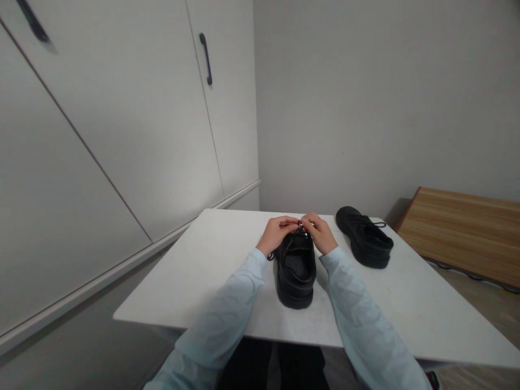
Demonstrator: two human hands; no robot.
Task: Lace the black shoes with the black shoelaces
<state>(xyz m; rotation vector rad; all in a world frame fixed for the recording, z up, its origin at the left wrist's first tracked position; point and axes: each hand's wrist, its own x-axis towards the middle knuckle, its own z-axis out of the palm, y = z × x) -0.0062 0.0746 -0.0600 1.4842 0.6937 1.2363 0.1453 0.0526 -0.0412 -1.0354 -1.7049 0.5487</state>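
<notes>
A black lace-up shoe point(296, 276) stands on the white table in front of me, its heel toward me. Over its lacing, my left hand point(278, 233) comes in from the left with the fingers pinched on the dark shoelace point(299, 226). From the right, my right hand point(319, 232) pinches the lace too, its fingertips close to the left ones. The shoe's toe is hidden behind both hands. A loop of lace hangs at the shoe's left side. The matching black shoe point(363, 238) sits apart, farther back on the right, untouched.
The white table point(195, 271) has its near edge just before my lap. White cabinets point(134, 108) with dark handles line the left side. A plain wall closes off the back. A wood-grain board point(467, 233) lies beyond the table's right edge.
</notes>
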